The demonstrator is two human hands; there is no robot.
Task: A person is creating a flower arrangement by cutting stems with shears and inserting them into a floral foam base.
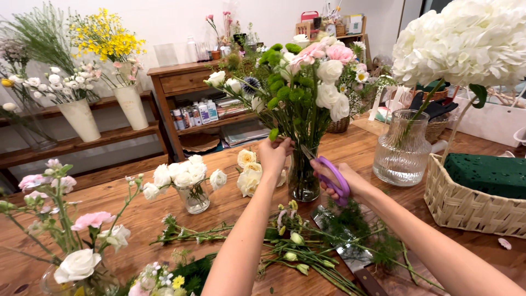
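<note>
Pinching a green stem (273, 135) at the bouquet's (304, 82) seven o'clock, the left hand's (274, 156) fingers are clamped on it. At three o'clock, the right hand (342, 181) grips purple scissors (329, 174). Cutting cleanly probably needs the stem steady above the surface (230, 205).

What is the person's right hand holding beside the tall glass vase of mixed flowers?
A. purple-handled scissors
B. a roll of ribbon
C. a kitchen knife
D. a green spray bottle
A: the right hand grips purple-handled scissors with the blades pointing at the stems in the tall glass vase.
</note>
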